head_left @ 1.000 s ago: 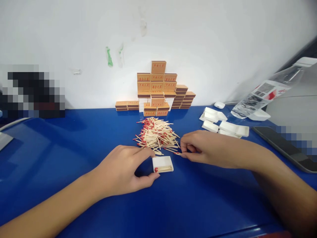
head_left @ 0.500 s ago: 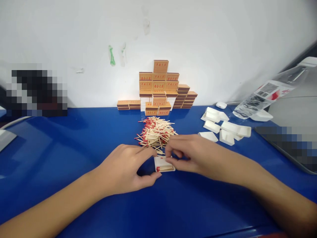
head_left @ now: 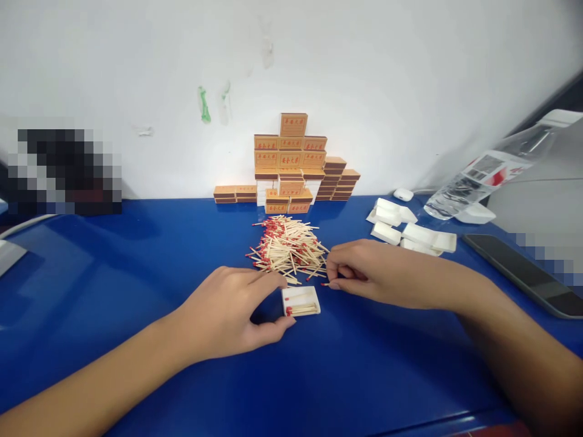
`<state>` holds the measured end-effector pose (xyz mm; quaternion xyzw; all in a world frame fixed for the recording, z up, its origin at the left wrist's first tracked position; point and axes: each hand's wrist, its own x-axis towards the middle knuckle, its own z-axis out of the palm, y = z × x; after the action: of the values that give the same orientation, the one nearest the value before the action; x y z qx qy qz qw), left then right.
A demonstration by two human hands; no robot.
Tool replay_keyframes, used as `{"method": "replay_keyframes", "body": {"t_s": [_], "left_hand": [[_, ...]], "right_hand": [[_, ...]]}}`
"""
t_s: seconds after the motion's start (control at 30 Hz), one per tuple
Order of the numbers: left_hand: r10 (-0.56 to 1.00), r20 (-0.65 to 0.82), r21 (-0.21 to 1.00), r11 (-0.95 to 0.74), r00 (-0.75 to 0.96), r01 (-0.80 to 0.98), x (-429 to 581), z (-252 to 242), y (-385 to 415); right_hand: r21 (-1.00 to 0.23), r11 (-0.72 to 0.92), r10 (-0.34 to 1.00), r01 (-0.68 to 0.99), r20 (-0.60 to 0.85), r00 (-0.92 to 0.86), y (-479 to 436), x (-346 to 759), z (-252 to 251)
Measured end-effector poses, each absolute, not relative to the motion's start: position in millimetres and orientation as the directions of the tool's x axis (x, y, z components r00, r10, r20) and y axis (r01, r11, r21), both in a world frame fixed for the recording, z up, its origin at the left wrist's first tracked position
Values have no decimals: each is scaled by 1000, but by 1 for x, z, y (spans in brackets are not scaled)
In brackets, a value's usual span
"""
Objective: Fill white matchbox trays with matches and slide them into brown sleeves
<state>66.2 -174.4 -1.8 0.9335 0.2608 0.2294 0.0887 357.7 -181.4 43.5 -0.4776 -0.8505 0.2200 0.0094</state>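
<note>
A small white matchbox tray (head_left: pixel 301 292) lies on the blue table, with several red-tipped matches inside along its near side and one apart behind them. My left hand (head_left: pixel 241 312) steadies the tray's left end, index finger at the far corner and thumb at the near one. To the right of the tray, my right hand (head_left: pixel 359 270) pinches a single match (head_left: pixel 324 284) between thumb and fingertip, its red head pointing left. Just behind the tray spreads a heap of loose matches (head_left: pixel 289 246), their red heads mostly to the left.
Orange matchboxes (head_left: pixel 290 159) are stacked against the white wall. At the right are several white trays (head_left: pixel 386 232), a white earphone case (head_left: pixel 403 194), a tilted water bottle (head_left: pixel 483 173) and a dark phone (head_left: pixel 523 273). A blurred dark object (head_left: pixel 68 170) stands at the left.
My right hand has moved right, from over the tray to beside the heap, and now a match shows in its pinch. One match lies uncovered in the tray. My left hand has stayed put.
</note>
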Motion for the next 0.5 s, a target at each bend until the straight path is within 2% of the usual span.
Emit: {"method": "replay_keyframes", "body": {"t_s": [0.07,0.2,0.3,0.5], "left_hand": [[534,373,289,-844,758,452,66,-2,-175],[532,357,293,-844,767,449,67,-1,-176],[528,359,287,-847,770,447,67,-1,-176],[530,382,277,-847,757,453,66,-1,-175]], "right_hand": [[-412,458,813,788,-165,-558,-185,350,44],[-463,518,809,719,-6,-587,-198,323,46],[-474,562,782,678,38,-622,-203,312,45],[-353,554,829,754,143,-541,-185,335,47]]}}
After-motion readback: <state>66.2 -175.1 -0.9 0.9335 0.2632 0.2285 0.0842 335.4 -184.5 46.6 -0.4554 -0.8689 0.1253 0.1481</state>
